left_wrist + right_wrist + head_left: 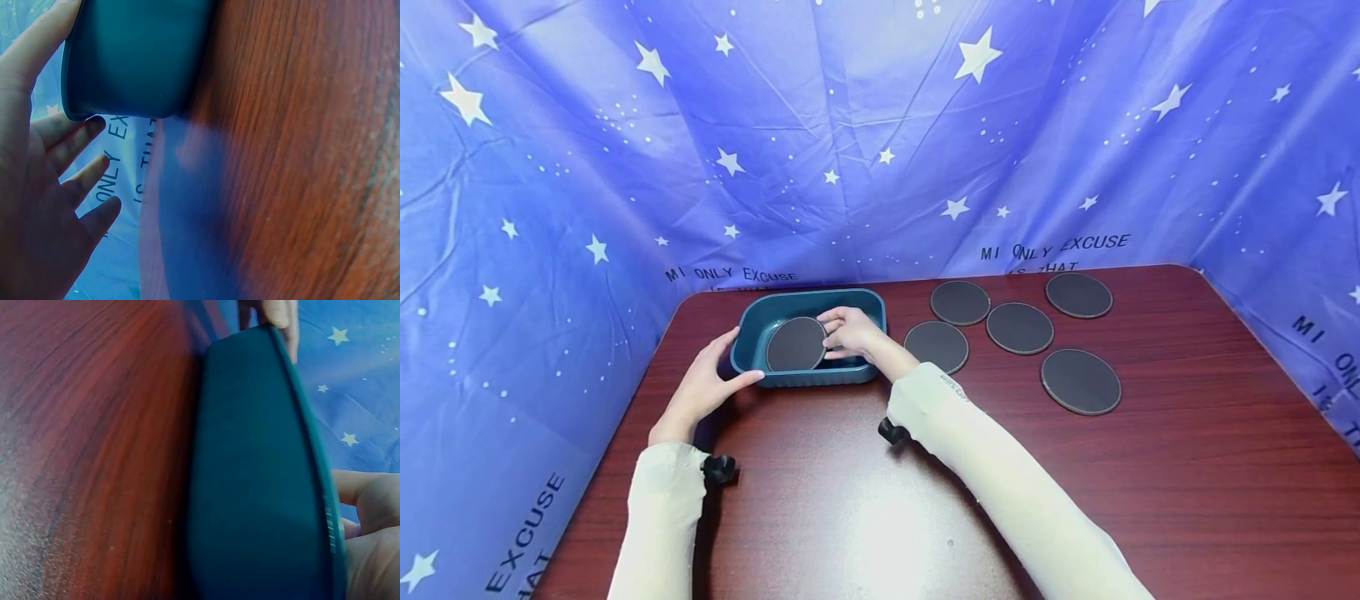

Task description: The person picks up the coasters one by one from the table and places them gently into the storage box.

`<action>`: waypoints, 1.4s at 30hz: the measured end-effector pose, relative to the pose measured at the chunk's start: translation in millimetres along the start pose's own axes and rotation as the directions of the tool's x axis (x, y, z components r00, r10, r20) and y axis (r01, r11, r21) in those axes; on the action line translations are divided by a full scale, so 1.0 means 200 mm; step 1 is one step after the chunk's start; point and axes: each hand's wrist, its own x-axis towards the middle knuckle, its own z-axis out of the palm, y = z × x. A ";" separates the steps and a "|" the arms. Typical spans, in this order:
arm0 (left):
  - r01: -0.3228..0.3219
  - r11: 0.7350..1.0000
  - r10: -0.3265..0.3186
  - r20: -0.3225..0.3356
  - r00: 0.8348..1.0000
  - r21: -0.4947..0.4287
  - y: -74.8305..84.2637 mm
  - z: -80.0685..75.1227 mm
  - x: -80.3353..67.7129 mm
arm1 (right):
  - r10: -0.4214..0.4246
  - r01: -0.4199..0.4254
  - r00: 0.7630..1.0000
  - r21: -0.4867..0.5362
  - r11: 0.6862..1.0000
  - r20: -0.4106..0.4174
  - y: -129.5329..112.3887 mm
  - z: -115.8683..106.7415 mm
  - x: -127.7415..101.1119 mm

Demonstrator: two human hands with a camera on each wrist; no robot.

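A teal rectangular tub (857,377) stands on the dark red table near its far left corner. My right hand (848,332) reaches over the tub's rim and pinches a round dark coaster (796,344), which leans tilted inside the tub. My left hand (706,385) rests against the tub's left end, thumb along the front wall and fingers spread. The left wrist view shows the tub's outer wall (134,59) with my left hand's fingers (72,147) beside it. In the right wrist view the tub's side (256,481) fills the middle, with part of my right hand (369,537) at its rim.
Several more round dark coasters lie flat to the right of the tub, the nearest (936,346) just beside it and the largest-looking (1080,381) toward the front. A blue star-printed cloth (880,133) walls in the table on three sides. Bare table (865,508) lies in front.
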 end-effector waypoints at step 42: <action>0.006 1.000 -0.006 0.004 1.000 -0.001 0.01 0.00 -0.01 | -0.223 0.224 0.973 -0.018 0.974 0.056 -0.04 -0.13 -0.20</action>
